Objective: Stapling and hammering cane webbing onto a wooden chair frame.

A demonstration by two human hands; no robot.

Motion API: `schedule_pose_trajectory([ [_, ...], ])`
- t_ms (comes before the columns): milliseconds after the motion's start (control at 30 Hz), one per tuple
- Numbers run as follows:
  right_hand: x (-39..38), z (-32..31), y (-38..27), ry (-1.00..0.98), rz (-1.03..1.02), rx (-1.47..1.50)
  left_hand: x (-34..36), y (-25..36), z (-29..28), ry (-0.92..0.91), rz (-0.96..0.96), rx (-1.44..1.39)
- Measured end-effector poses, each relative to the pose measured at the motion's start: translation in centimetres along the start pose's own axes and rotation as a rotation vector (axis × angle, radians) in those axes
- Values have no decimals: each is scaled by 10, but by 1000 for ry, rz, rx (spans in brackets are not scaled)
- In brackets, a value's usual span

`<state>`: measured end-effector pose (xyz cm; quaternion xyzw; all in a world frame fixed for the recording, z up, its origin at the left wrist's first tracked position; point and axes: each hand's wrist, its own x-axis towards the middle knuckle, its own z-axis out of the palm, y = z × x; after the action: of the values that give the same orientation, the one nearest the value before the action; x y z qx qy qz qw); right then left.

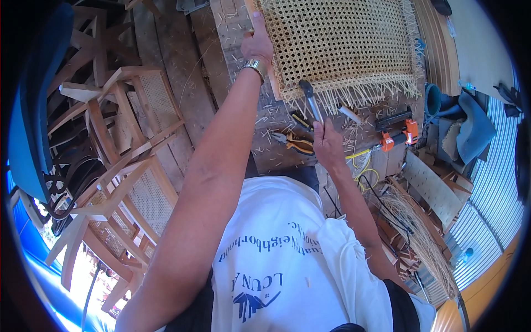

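A woven cane sheet (337, 47) with frayed ends lies over a wooden frame (275, 83) on the worktable. My left hand (258, 44) is closed on the frame's left edge. In my right hand (329, 145) is a hammer (314, 105) with a silver shaft; its dark head rests at or just above the near edge of the cane. Left of that hand lie pliers (298, 144) with yellow and black handles, and a yellow and black tool (302, 120) partly hidden. A small pale stick-like piece (349, 114) lies by the fringe.
An orange and black power tool (395, 131) with a yellow hose (359, 154) lies at the table's right. Short cane scraps litter the tabletop (271, 124). Wooden chair frames (138, 182) with cane panels crowd the left. Long loose strands (423, 235) and boards (437, 182) lie at lower right.
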<state>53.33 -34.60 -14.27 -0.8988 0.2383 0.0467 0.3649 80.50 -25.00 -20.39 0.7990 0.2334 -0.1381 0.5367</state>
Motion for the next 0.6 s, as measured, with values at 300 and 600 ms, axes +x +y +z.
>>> schedule_pose_trajectory([
  [300, 2, 2, -10, 48, 0, -50, -6, -2, -6, -45, -54, -11],
  [600, -6, 2, -5, -19, 35, 16, -9, 10, -1, -41, -75, -30],
])
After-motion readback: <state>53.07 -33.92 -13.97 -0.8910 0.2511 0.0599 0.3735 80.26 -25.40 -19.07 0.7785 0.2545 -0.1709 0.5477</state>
